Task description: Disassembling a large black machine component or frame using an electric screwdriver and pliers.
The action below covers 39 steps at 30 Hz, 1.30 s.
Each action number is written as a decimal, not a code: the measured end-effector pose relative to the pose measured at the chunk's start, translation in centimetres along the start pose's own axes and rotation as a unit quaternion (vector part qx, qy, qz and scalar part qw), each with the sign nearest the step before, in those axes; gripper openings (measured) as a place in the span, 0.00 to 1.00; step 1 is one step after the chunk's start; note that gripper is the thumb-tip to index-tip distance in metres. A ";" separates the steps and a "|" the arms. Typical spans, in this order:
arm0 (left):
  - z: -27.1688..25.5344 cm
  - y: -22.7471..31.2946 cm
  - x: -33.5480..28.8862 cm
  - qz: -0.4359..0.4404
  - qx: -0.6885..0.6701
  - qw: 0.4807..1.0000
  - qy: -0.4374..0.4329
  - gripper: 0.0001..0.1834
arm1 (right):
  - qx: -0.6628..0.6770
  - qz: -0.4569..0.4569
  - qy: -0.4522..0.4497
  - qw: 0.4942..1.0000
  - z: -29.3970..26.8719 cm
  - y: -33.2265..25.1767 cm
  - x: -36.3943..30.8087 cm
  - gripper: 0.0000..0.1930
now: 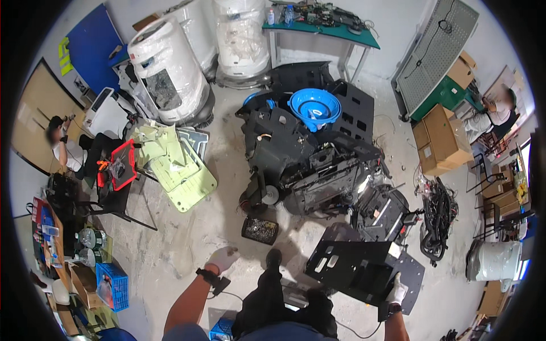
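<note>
My right hand [397,290], in a white glove, grips the right edge of a large black panel [347,264] with rectangular cutouts. The panel is tilted, with a box-like recess facing me, and overlaps another flat black plate [415,273] below. My left hand [224,259], also gloved, hangs over the floor with its fingers loosely apart and nothing in it. Nearest to it is a shallow black tray [260,231] of small metal parts. Beyond lies a heap of black machine parts [324,182], topped by a blue round basin [314,108].
Pale green panels [182,176] lie left of the heap; a bundle of black cables [437,221] lies right. Wrapped white machines [168,68] and a green table [318,31] stand behind. A cardboard box [441,142] stands right. Two people sit at the sides; a blue crate [112,287] is left.
</note>
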<state>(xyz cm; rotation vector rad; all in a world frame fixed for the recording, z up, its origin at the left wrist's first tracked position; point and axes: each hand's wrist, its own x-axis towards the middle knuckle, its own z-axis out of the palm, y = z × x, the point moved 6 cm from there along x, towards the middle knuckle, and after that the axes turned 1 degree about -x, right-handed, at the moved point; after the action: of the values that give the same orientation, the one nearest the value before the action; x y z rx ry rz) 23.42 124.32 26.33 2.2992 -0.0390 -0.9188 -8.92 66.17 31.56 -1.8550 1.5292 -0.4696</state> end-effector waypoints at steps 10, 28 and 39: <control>0.2 -2.8 1.1 -0.014 0.026 0.999 -0.012 0.24 | 0.106 0.128 -0.040 0.985 -5.0 -3.2 -2.3 0.19; 8.9 12.0 1.7 0.019 0.165 0.986 -0.023 0.26 | 0.115 0.264 0.005 0.958 -13.6 6.2 -0.6 0.24; 9.0 14.0 7.2 0.035 0.185 0.979 -0.074 0.25 | 0.085 0.264 0.148 0.949 -20.4 9.4 -2.2 0.26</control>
<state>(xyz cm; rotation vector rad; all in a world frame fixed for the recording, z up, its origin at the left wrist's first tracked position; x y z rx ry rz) 26.05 106.41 25.33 2.5404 -0.3828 -1.1219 -29.52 61.96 39.77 -1.2104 2.0285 -0.6165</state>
